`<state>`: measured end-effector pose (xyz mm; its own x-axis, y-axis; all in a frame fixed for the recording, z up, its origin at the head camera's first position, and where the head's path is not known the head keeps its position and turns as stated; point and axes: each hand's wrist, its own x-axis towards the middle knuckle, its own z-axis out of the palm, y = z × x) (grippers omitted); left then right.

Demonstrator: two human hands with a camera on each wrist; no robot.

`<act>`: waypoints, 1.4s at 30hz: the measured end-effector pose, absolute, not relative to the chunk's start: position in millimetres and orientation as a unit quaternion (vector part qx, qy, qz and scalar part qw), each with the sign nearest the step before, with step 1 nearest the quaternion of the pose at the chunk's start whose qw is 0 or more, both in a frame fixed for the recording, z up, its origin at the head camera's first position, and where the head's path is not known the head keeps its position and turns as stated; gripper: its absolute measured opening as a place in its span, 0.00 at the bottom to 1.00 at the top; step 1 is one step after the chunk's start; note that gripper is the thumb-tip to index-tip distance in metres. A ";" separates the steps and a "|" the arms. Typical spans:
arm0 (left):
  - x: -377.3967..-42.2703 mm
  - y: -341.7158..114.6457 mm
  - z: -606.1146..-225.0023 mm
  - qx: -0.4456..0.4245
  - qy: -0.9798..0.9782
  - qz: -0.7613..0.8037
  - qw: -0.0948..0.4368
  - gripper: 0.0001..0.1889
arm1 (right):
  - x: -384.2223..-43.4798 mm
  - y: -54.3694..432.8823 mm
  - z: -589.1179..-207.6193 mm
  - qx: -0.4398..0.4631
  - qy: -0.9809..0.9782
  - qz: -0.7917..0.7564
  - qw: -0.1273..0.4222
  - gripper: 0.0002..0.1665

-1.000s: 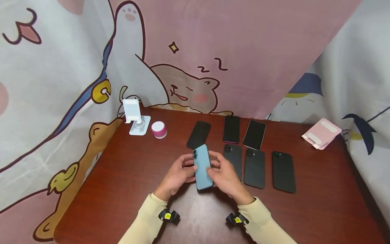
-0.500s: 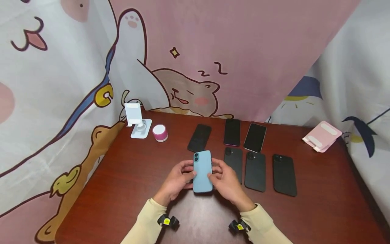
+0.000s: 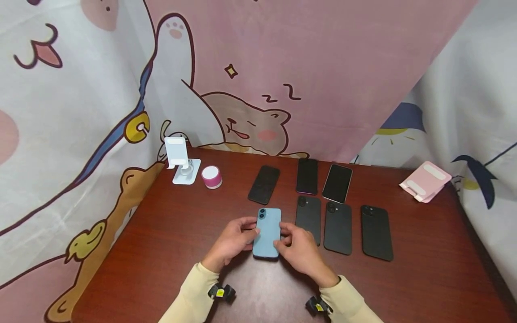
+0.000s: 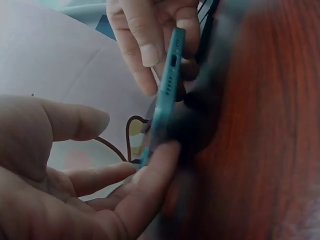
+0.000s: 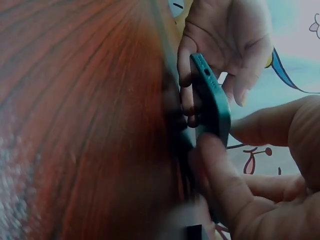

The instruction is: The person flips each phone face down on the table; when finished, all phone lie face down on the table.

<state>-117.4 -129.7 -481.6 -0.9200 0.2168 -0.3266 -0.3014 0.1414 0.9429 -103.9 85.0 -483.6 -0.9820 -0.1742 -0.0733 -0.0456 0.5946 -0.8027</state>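
Note:
A light blue smartphone point(image 3: 266, 235) lies back up and low over the table, its twin camera lenses at the far left corner. Along its left side is my left hand point(image 3: 232, 242); the fingers point(image 4: 157, 172) touch its edge from below while the thumb point(image 4: 82, 120) stands off its back. My right hand point(image 3: 300, 249) pinches the other long side, thumb point(image 5: 255, 125) on the back and fingers under the edge. In the right wrist view the smartphone's end with the charging port point(image 5: 207, 72) faces the camera. Its screen side is mostly hidden.
Several dark phones lie to the right and behind, among them a black phone point(image 3: 264, 185) and a dark grey phone point(image 3: 338, 229). A white stand point(image 3: 177, 152) and a pink-and-white round jar point(image 3: 212, 177) are back left. A pink stand point(image 3: 426, 181) is back right.
Both hands have brought the blue smartphone down and nearer the body, turning it from a tilt to nearly straight. My left thumb has come off its back. The other phones lie where they were.

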 end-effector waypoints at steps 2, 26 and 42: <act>-117.3 -129.6 -479.9 -0.027 0.732 0.652 0.194 0.28 | -102.8 83.5 -482.8 -0.070 0.900 -0.425 0.069 0.32; -142.4 -114.6 -486.5 -0.012 0.726 0.668 0.161 0.26 | -114.1 81.4 -482.1 -0.091 0.913 -0.395 0.038 0.37; -155.3 -99.5 -489.8 -0.001 0.736 0.662 0.140 0.25 | -120.6 83.7 -478.9 -0.074 0.916 -0.392 0.053 0.36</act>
